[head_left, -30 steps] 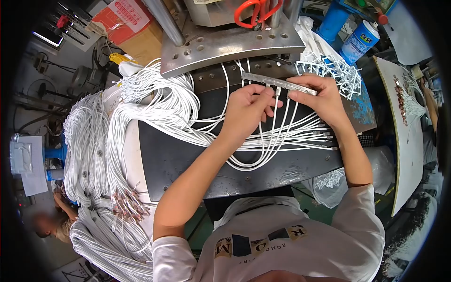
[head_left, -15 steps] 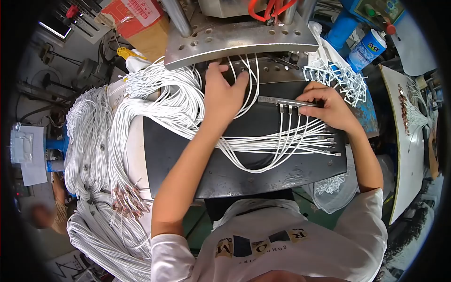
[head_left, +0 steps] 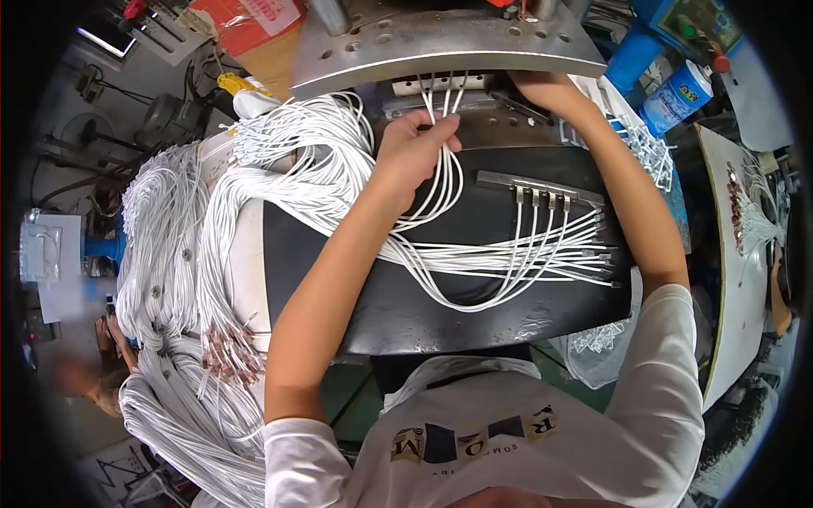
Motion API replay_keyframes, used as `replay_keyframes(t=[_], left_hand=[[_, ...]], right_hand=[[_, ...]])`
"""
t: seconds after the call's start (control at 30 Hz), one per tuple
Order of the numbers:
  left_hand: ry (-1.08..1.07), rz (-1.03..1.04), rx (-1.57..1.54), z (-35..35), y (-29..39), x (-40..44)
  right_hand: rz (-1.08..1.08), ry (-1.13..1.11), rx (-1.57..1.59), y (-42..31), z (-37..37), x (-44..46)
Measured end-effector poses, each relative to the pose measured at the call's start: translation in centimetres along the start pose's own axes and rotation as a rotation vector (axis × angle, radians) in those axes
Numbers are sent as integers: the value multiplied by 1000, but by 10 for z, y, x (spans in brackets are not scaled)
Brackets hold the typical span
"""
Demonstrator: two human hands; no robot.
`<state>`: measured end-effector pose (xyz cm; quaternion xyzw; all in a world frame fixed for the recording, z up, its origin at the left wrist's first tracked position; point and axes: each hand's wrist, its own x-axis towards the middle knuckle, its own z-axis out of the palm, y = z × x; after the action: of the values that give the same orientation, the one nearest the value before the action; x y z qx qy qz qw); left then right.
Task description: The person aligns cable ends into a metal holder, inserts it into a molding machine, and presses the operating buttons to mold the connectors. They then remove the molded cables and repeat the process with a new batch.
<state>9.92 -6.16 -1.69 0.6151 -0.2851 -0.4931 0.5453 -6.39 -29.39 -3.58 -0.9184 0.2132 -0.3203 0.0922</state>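
My left hand (head_left: pixel 417 151) is closed round several white cables (head_left: pixel 441 173) just in front of the press. The cables' far ends run up to a light metal block (head_left: pixel 406 87) beneath the press's steel plate (head_left: pixel 449 63). My right hand (head_left: pixel 546 91) reaches under the right side of that plate, and its fingers are hidden there. A narrow metal bar (head_left: pixel 495 179) lies on the black work surface (head_left: pixel 339 313), with several cable connectors (head_left: pixel 543 200) seated along its near edge. Other cables with metal plugs (head_left: pixel 603 258) lie below the bar.
Large bundles of white cable (head_left: pixel 165 245) hang and lie at the left. Small white parts (head_left: pixel 650 157) are heaped at the right beside a blue spray can (head_left: pixel 677 97). A clear bag (head_left: pixel 593 351) sits under the surface's right edge. Another person is at the far left.
My right hand has let go of the metal bar and moved up under the press plate. My left hand has drawn back slightly and closed on the cables.
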Motion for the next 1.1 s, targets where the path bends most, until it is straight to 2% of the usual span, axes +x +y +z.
replay_keyframes(t=[0.1, 0.17, 0.27, 0.3, 0.37, 0.47, 0.6, 0.7, 0.8, 0.83, 0.93, 1.0, 1.07, 1.1], left_hand=[[-3, 101, 56, 2, -5, -1], [-15, 152, 100, 2, -9, 0], [-31, 254, 94, 2, -26, 7], [-30, 287, 155, 1, -26, 6], [12, 369, 242, 3, -22, 1], [72, 425, 414, -1, -6, -8], [88, 465, 486, -5, -7, -6], [96, 467, 457, -3, -14, -4], [19, 408, 392, -6, -8, -19], [-16, 431, 455, -10, 2, -31], [-366, 470, 523, -28, 37, -79], [-233, 372, 282, -54, 37, -105], [27, 574, -24, -95, 9, -91], [232, 458, -196, -98, 17, -92]], right_hand=[[-93, -42, 10, 46, 25, 1], [-294, 47, -81, 58, 34, 6], [-506, 166, -589, 70, 51, 21], [-386, -10, -606, 53, 38, 17], [-298, -92, -552, 47, 38, 17], [-313, 67, -397, 64, 52, 12], [-223, -6, -371, 56, 46, 13], [-218, 49, -308, 50, 44, 16], [-192, 21, -390, 37, 34, 21], [-189, 26, -386, 30, 28, 23], [-171, 69, -312, 25, 20, 19], [-132, 65, -300, 40, 24, 10], [-2, -41, -133, 21, 5, 2], [49, -75, -63, 5, -7, -2]])
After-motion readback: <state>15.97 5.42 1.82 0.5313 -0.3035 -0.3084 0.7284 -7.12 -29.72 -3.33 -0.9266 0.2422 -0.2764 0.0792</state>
